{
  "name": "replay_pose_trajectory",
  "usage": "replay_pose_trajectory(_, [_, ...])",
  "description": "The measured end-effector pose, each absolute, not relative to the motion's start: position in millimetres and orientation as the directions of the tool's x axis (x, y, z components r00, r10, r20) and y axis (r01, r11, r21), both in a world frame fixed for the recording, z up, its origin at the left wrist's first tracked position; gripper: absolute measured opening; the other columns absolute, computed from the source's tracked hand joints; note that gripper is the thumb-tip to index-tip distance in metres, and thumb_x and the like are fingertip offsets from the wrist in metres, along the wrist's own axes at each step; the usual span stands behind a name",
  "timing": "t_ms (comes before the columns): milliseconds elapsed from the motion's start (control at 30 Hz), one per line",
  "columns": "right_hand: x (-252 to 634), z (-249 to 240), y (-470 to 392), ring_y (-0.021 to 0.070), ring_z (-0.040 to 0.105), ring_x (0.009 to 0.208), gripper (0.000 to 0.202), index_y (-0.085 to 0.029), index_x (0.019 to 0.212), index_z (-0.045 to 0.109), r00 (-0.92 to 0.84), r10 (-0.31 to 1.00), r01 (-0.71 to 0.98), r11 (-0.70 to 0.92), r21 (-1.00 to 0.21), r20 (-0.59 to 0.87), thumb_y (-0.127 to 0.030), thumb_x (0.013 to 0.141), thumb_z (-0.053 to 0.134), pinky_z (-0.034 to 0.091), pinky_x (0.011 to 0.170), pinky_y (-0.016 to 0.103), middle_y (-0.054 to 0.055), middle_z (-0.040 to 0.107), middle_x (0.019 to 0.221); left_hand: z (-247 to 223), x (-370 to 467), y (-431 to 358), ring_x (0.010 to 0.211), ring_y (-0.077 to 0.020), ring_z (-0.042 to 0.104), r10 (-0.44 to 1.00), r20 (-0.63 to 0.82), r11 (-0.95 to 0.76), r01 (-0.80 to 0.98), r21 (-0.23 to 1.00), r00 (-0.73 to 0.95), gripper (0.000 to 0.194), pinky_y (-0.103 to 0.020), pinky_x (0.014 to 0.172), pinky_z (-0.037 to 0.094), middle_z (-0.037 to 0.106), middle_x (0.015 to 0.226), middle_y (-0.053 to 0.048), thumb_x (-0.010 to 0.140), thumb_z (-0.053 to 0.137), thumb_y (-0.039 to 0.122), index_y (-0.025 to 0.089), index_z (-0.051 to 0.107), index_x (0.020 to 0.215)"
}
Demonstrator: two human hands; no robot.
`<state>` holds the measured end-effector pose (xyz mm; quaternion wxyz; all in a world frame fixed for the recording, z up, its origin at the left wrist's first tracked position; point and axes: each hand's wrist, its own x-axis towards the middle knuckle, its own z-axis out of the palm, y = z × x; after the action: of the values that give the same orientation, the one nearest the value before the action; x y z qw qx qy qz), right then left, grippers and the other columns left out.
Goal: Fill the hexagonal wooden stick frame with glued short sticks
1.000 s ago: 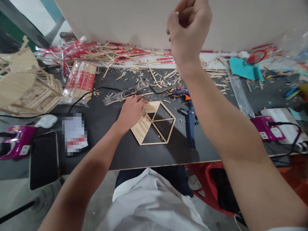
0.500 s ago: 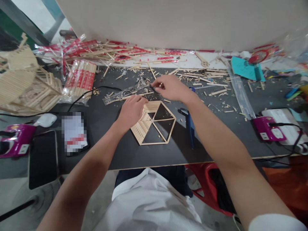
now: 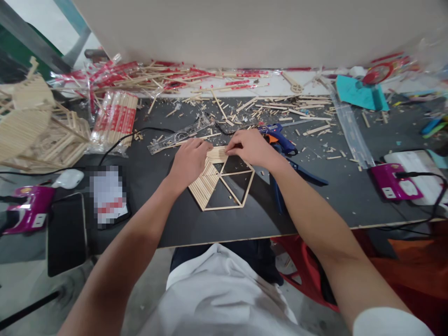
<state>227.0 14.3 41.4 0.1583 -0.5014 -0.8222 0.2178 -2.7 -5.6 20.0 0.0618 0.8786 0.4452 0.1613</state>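
Note:
A hexagonal frame of thin wooden sticks point(image 3: 248, 189) lies flat on the dark table, split by spokes into triangles. Its left and top sections are filled with rows of sticks; the right and lower ones are bare frame. My left hand point(image 3: 191, 159) is closed over the upper left edge, fingertips on the filled rows. My right hand point(image 3: 251, 145) pinches thumb and fingers together at the right end of the top rows; what is between them is hidden. Beyond my right wrist lies a blue and orange glue gun point(image 3: 278, 137). Blue-handled pliers point(image 3: 304, 173) are partly under my forearm.
A clear plastic ruler point(image 3: 178, 136) lies behind the frame among wood scraps. Wrapped chopstick packs point(image 3: 115, 119) and a larger stick model point(image 3: 38, 126) stand left. Phones point(image 3: 66, 235), cables and purple power adapters point(image 3: 395, 181) flank the work.
My right hand has come back from the scraps behind to the frame's top edge. The glue gun and more of the pliers now show beside it. My left hand stays on the frame.

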Motion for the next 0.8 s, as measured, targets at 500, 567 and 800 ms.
replay_pose_trajectory(500, [227.2, 42.8, -10.4, 0.0286, 0.066, 0.097, 0.025, -0.026, 0.113, 0.071, -0.245, 0.886, 0.725, 0.436, -0.533, 0.393, -0.028, 0.103, 0.049, 0.055, 0.09, 0.048, 0.012, 0.07, 0.109, 26.9, -7.2, -2.2, 0.113, -0.0298, 0.061, 0.85, 0.268, -0.519, 0.812, 0.268, 0.454, 0.037, -0.046, 0.101, 0.05, 0.069, 0.117, -0.016, 0.103, 0.035, 0.013, 0.013, 0.065, 0.125])
replay_pose_trajectory(567, [227.1, 39.9, -9.6, 0.0298, 0.067, 0.102, 0.029, -0.024, 0.116, 0.072, -0.308, 0.886, 0.725, 0.454, -0.517, 0.345, -0.024, 0.102, 0.047, 0.054, 0.093, 0.049, 0.013, 0.07, 0.115, 31.3, -14.1, 1.3, 0.113, -0.0299, 0.061, 0.868, 0.301, -0.478, 0.83, 0.289, 0.395, 0.035, -0.047, 0.103, 0.05, 0.069, 0.117, -0.015, 0.103, 0.035, 0.015, 0.015, 0.066, 0.122])
replay_pose_trajectory(800, [229.6, 29.4, -6.4, 0.0315, 0.066, 0.115, 0.026, -0.014, 0.114, 0.074, -0.479, 0.858, 0.776, 0.513, -0.368, 0.186, -0.017, 0.1, 0.053, 0.053, 0.098, 0.045, 0.017, 0.07, 0.119, 30.8, -55.3, 22.2, 0.106, -0.0284, 0.062, 0.917, 0.326, -0.33, 0.896, 0.298, 0.23, 0.029, -0.045, 0.098, 0.052, 0.07, 0.107, -0.009, 0.099, 0.045, 0.018, 0.025, 0.069, 0.113])
